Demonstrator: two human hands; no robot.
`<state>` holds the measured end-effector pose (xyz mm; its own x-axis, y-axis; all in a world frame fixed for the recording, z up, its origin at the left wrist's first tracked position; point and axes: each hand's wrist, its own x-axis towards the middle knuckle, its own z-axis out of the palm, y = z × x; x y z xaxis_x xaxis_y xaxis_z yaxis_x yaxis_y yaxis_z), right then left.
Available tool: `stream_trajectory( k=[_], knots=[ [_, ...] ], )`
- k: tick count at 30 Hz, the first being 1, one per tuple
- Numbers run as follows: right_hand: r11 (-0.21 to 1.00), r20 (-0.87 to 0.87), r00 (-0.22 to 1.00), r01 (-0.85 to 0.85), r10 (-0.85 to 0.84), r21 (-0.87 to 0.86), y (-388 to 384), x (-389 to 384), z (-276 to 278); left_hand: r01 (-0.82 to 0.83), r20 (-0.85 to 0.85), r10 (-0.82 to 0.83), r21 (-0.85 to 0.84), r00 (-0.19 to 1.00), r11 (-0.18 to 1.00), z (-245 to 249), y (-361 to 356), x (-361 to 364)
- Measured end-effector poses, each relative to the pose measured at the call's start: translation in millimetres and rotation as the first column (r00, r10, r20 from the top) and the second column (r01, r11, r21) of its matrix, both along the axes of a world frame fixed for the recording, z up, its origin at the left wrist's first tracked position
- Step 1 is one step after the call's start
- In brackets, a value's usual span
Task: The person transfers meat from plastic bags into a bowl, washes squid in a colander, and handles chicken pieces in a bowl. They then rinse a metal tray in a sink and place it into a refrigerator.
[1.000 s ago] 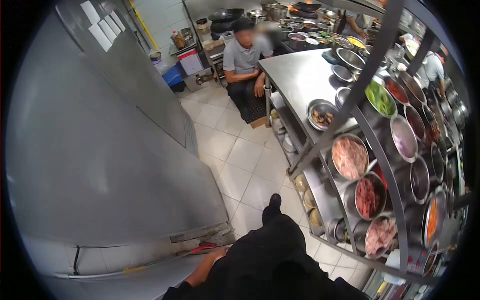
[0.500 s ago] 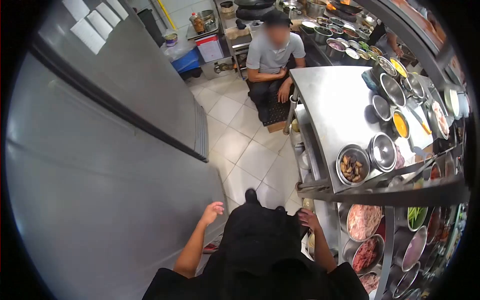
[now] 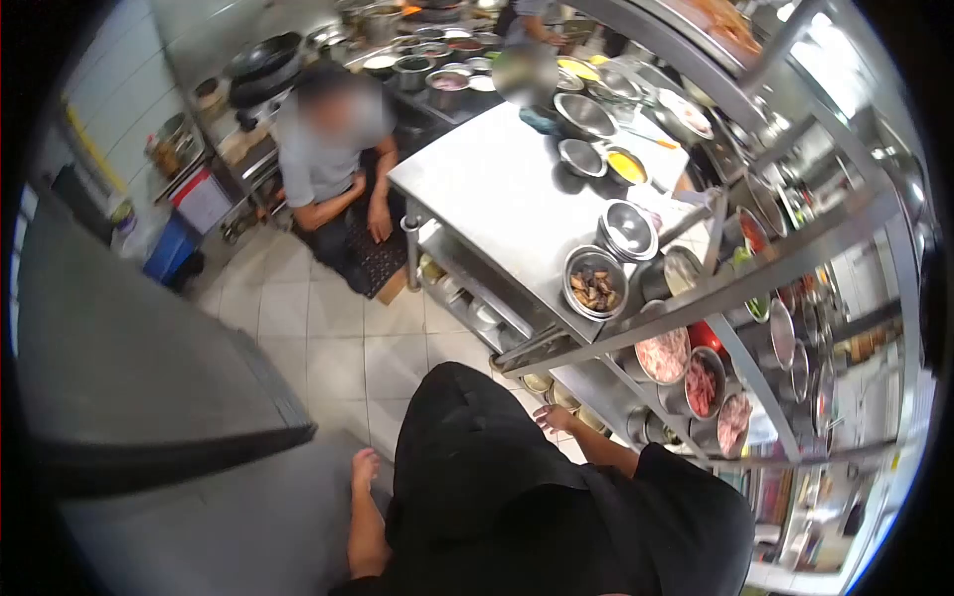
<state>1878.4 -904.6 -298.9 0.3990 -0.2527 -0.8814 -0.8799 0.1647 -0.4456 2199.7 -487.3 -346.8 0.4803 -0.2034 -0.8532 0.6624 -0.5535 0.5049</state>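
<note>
My left hand (image 3: 366,465) hangs low beside my black clothing, near the grey metal cabinet (image 3: 199,517). Its fingers are loosely bent, a little blurred, and nothing shows in them. On the other side, my right hand (image 3: 555,418) is held out with fingers apart and empty. It is nearest to the lower shelf of the steel rack, where pots (image 3: 562,395) stand. Above that hand, a bowl of dark brown cut pieces (image 3: 596,289) rests on the corner of the steel table (image 3: 477,184).
A person in a grey shirt (image 3: 323,159) sits low by the table's left end. Stacked steel bowls (image 3: 628,230) and a bowl of yellow liquid (image 3: 626,167) are on the table. Pans of raw meat (image 3: 664,355) fill the rack at right. Tiled floor (image 3: 338,348) runs between cabinet and table.
My view has turned to the right, so the table, rack and seated person appear further left. My left hand has dropped lower beside my body; my right hand stays apart from the rack.
</note>
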Motion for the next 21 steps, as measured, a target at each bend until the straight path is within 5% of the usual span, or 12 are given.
stream_trajectory(
  k=[1,4,9,17,21],
  knots=[
    [0.999,-0.023,1.0,-0.012,0.011,-0.047,5,13,5,0.033,0.009,-0.033,-0.011,0.999,0.999,-2,0,9],
    [0.995,-0.035,0.996,-0.078,0.076,-0.064,17,41,16,-0.29,-0.094,0.278,-0.166,0.956,0.942,-13,7,11],
    [0.967,-0.016,0.967,-0.255,0.255,-0.001,9,74,30,-0.303,-0.048,0.299,-0.16,0.953,0.94,-26,9,4],
    [0.991,0.024,0.996,-0.078,0.081,-0.11,-29,107,1,-0.327,-0.081,0.317,-0.288,0.945,0.9,-128,62,-1],
    [0.992,-0.026,0.997,-0.075,0.073,-0.103,-33,116,-4,-0.388,-0.076,0.381,-0.204,0.921,0.899,-29,30,23]
  ],
)
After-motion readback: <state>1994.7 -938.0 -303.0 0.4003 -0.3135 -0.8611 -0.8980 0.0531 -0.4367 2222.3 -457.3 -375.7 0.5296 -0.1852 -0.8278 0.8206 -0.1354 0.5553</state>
